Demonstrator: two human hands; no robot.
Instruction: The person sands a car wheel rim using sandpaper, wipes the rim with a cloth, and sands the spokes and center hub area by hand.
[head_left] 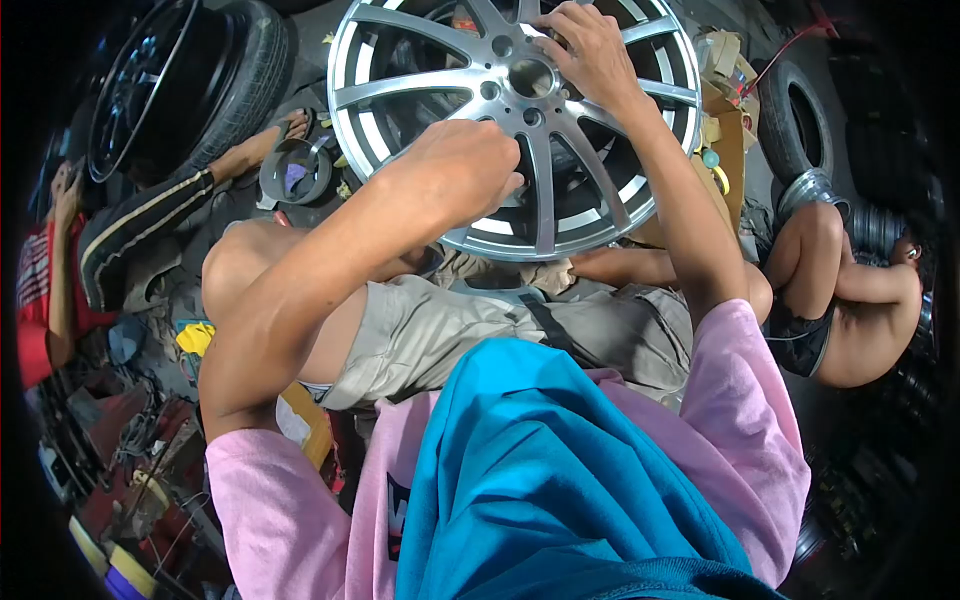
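A silver multi-spoke wheel rim (545, 190) is in front of me, above my lap. My left hand (465, 168) is closed over the lower left spokes, its knuckles up; whatever its fingers hold is hidden. Near the hub, my right hand (590, 50) bends its fingers over the upper spokes, with thumb and index fingertips close to a small pale piece at a spoke. What that piece is, I cannot make out. A blue cloth (560, 460) covers my chest over a pink shirt.
Two other people sit nearby: one with striped trousers (140, 225) at left, one bare-backed (860, 330) at right. Around are a round container (297, 170), a cardboard box (735, 150), a tyre (795, 120) and, at upper left, a large wheel (235, 85).
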